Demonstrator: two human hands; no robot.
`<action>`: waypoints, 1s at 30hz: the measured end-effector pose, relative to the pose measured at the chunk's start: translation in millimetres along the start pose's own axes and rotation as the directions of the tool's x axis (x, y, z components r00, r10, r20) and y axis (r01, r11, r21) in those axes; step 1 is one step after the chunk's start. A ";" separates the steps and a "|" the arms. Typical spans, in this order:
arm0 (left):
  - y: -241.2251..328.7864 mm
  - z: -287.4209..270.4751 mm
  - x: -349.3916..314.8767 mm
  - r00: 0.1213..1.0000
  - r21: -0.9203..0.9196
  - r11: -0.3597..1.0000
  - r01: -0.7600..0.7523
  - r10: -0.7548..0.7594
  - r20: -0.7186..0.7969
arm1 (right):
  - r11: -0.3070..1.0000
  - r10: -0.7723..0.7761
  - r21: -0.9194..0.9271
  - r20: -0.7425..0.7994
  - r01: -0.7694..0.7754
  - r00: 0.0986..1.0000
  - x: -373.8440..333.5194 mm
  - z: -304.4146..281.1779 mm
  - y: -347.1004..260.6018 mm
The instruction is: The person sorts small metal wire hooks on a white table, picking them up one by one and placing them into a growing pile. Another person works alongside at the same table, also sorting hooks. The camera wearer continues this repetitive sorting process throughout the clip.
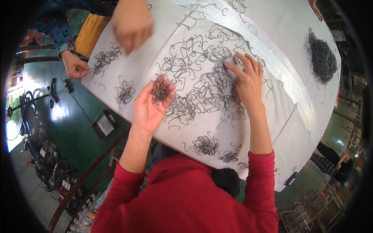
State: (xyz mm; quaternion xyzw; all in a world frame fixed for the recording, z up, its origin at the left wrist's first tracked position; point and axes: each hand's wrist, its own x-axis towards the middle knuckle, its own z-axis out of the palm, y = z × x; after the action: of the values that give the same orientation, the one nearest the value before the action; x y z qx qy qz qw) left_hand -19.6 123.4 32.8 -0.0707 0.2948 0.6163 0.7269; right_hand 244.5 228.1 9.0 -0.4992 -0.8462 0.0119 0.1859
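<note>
My left hand (149, 103) is turned palm up over the near part of the table, its fingers curled round a small bunch of dark S-shaped wire hooks (159, 93). Loose hooks of the same kind (210, 87) spread in a wide tangle across the middle of the table, between and beyond my hands. At the right side of that spread, my right hand (248, 79) reaches palm down with its fingers apart. Its thumb and fingertips are at the hooks; whether they touch one is too small to tell.
The white-covered table (287, 112) carries smaller hook piles near its front edge (206, 145) and left edge (125, 92). A dense dark heap (322, 58) lies at the far right. Opposite left, a co-worker's blurred hand (133, 25) and another hand (74, 65) work over hooks.
</note>
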 end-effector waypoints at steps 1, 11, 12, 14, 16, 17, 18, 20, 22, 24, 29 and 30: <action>-1.4 0.5 -0.7 1.000 -0.006 1.000 0.002 -0.002 0.013 | 0.998 0.018 0.065 0.010 -0.019 1.000 -2.1 1.9 3.7; -10.2 4.0 -6.9 1.000 0.021 1.000 0.000 0.000 0.002 | 0.992 0.073 0.104 -0.016 -0.070 0.997 15.1 9.7 7.0; -11.0 5.2 -7.1 1.000 0.017 1.000 -0.001 0.001 0.004 | 0.993 0.109 0.048 0.000 -0.109 0.994 15.8 12.0 8.7; -11.9 5.8 -7.4 1.000 0.010 1.000 -0.001 0.000 0.008 | 0.985 0.170 -0.027 0.005 -0.170 0.985 17.2 12.3 10.3; -12.2 4.0 -8.6 1.000 0.006 1.000 0.002 -0.002 0.010 | 0.974 0.217 -0.064 -0.012 -0.218 0.976 18.0 10.5 10.0; -12.1 3.1 -9.6 1.000 0.007 1.000 -0.001 0.001 0.010 | 0.986 0.168 0.003 -0.001 -0.168 0.986 16.6 10.6 7.6; -11.8 2.4 -9.9 1.000 0.007 1.000 -0.003 0.003 0.010 | 0.991 0.118 0.069 0.007 -0.118 0.993 14.7 10.3 4.2; -10.9 1.6 -11.7 1.000 0.000 1.000 -0.002 0.002 0.005 | 0.993 0.055 0.099 0.037 -0.059 0.998 9.6 7.7 -2.8; -9.2 1.0 -14.0 1.000 -0.013 1.000 0.003 -0.003 -0.005 | 0.999 0.034 0.025 0.089 -0.036 0.995 5.7 4.4 -8.8; -7.7 -0.6 -16.3 1.000 -0.009 1.000 0.000 0.000 -0.006 | 0.992 0.122 0.014 0.035 -0.122 0.992 5.6 2.9 -2.0; -9.1 -4.0 -18.1 0.998 0.079 0.996 -0.033 0.037 -0.047 | 0.982 0.182 0.067 -0.066 -0.178 0.981 -4.9 -17.8 9.4; -12.8 -4.4 -19.1 0.997 0.113 0.993 -0.030 0.037 -0.060 | 0.978 0.199 0.083 -0.074 -0.192 0.977 -10.7 -25.3 8.1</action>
State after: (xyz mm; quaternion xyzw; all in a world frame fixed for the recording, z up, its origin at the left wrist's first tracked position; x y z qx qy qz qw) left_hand -10.4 102.1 35.7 -0.0441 0.3526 0.6082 0.7098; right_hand 264.2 218.9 27.6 -0.5728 -0.7836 0.0415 0.2372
